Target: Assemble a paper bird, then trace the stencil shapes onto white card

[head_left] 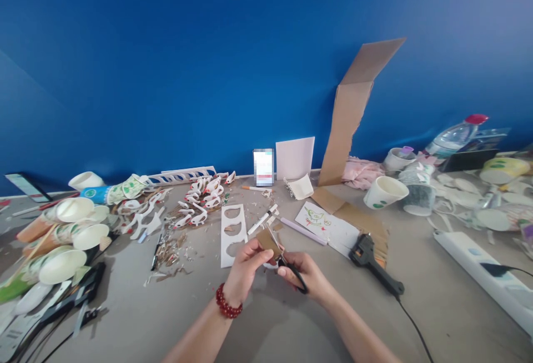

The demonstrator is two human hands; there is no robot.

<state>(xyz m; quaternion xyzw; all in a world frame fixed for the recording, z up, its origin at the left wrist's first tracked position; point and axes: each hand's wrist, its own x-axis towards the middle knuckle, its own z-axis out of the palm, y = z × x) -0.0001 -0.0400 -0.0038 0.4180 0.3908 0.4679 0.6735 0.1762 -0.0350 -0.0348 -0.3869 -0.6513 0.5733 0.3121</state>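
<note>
My left hand [245,266], with a red beaded bracelet [228,302] at the wrist, pinches a small piece of brown cardboard [267,241]. Black-handled scissors [296,275] are gripped in my right hand [306,271], their blades at the right side of the cardboard piece. Just left of my hands lies a white strip with cut-out holes [232,216]. A white sheet with a green drawing [316,217] is beyond my right hand, and a black glue gun [372,263] rests to its right.
Paper cups [62,266] crowd the left side, near small white cut-outs [204,196] and scraps [172,249]. A tall bent cardboard strip [347,113] leans on the blue wall by a phone [264,167]. At right are more cups [385,192], a bottle [452,140] and a power strip [478,268].
</note>
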